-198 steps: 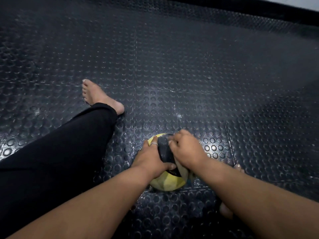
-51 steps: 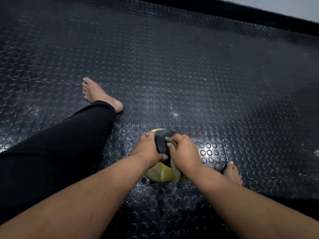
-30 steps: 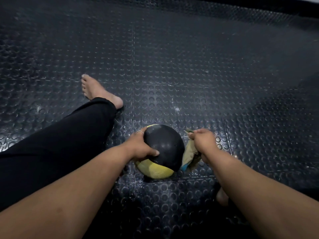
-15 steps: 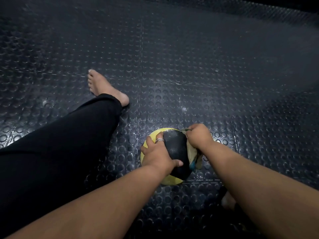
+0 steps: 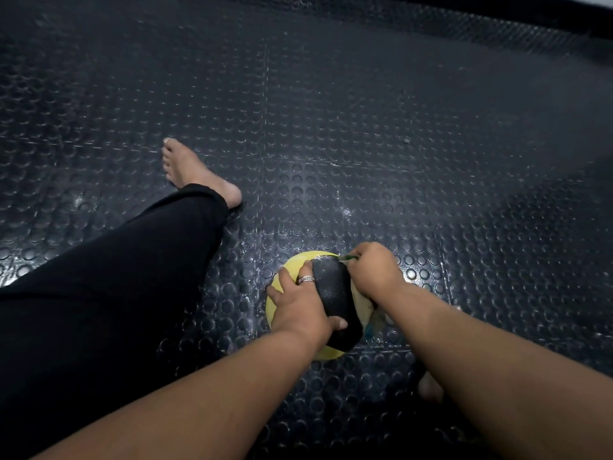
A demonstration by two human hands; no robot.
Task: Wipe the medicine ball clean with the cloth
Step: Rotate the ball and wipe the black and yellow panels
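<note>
While the medicine ball sits on the studded rubber floor between the person's legs, both hands are on it, one to each side. Its black panel faces up and shows a pale dusty film; yellow panels show at its left and lower edges. The left hand grips the ball's left flank, fingers curled over the top toward the far side and thumb pressed on the black panel near the body. It looks to be the steadying hand. The right hand presses a bunched cloth against the ball's right flank, fingers curled round the fabric; a loose tail of the cloth hangs down to the floor beside the ball. So the ball lies just left of the wiping hand, touching it through the cloth, and the dusty top panel lies between the two hands. Any next stroke would likely run leftward and over that panel, toward the left thumb, or the left hand would roll the ball to bring fresh surface under the cloth. A black trouser leg and bare foot stretch out to the left; toes of the other foot peep beneath the right forearm.
</note>
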